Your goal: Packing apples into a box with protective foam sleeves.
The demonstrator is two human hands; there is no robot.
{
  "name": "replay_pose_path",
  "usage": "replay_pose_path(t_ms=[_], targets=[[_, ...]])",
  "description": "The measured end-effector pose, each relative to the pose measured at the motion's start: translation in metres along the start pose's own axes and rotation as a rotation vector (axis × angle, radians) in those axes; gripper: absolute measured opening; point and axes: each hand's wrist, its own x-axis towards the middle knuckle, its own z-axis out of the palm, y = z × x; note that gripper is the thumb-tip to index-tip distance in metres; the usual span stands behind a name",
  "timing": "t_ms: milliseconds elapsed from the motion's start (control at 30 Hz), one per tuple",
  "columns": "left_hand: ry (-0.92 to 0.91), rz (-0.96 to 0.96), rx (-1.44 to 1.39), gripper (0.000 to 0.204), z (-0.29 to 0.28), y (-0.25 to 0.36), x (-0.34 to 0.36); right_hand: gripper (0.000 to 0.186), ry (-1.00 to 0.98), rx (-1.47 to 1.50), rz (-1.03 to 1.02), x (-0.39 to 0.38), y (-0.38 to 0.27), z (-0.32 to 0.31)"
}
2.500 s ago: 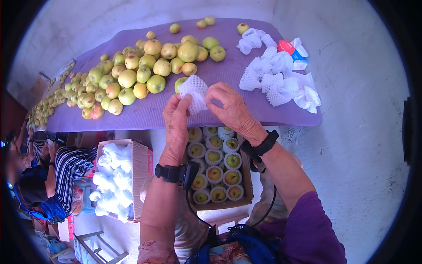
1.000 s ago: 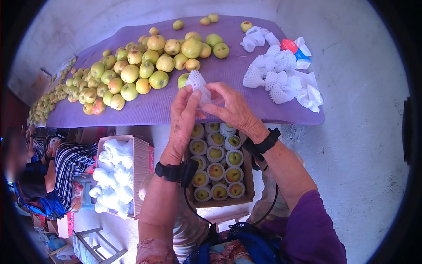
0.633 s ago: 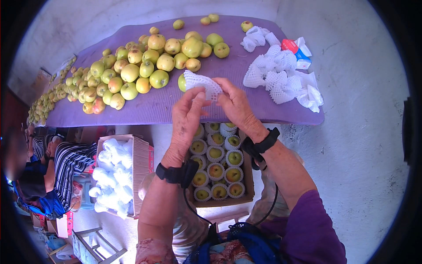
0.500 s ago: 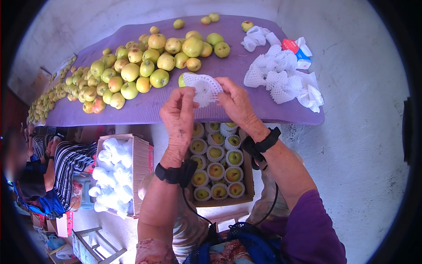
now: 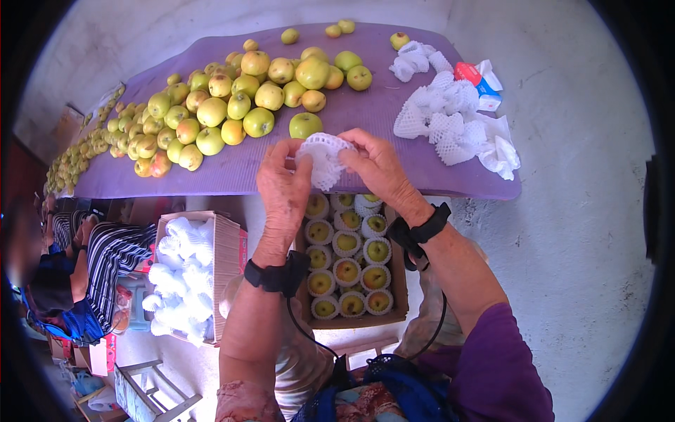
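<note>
Between my two hands is a white foam fruit net (image 5: 324, 160), its rim pinched on both sides. My left hand (image 5: 284, 184) grips its left edge, and my right hand (image 5: 376, 167) has the right edge between thumb and fingers. Just beyond the net a green apple (image 5: 306, 124) lies on the purple mat (image 5: 365, 112). A large heap of yellow-green apples (image 5: 211, 112) spreads to the left. Below my hands stands a cardboard box (image 5: 400, 302) with rows of apples in foam nets (image 5: 346, 270). Whether anything is inside the held net I cannot make out.
More foam nets (image 5: 450, 116) lie at the mat's right, beside a red and blue tissue box (image 5: 485, 88). A carton (image 5: 226, 260) full of white foam nets (image 5: 184, 274) stands at lower left. A person in striped clothing (image 5: 119, 260) sits beyond it, near a small stool (image 5: 155, 394).
The foam net has come slightly nearer and is bunched narrower, with my hands closer together. The green apple behind it shows more fully now.
</note>
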Motion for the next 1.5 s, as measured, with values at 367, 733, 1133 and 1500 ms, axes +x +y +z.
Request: replay_pose_path(t_ms=[367,733,1133,1500], targets=[[-0.108,-0.163,-0.333,0.021,-0.003,-0.005,0.001,0.024,0.006,0.398,0.242,0.006,0.003,-0.008],[-0.031,0.141,0.195,0.025,0.003,-0.009,-0.001,0.025,-0.104,0.166,0.186,0.003,-0.005,-0.002],[-0.292,-0.029,-0.031,0.021,-0.003,0.002,-0.002,0.025,-0.079,0.322,0.289,0.006,0.001,-0.014],[-0.385,-0.254,-0.516,0.029,-0.008,0.002,0.002,0.028,-0.026,0.623,0.375,0.007,-0.001,-0.016]])
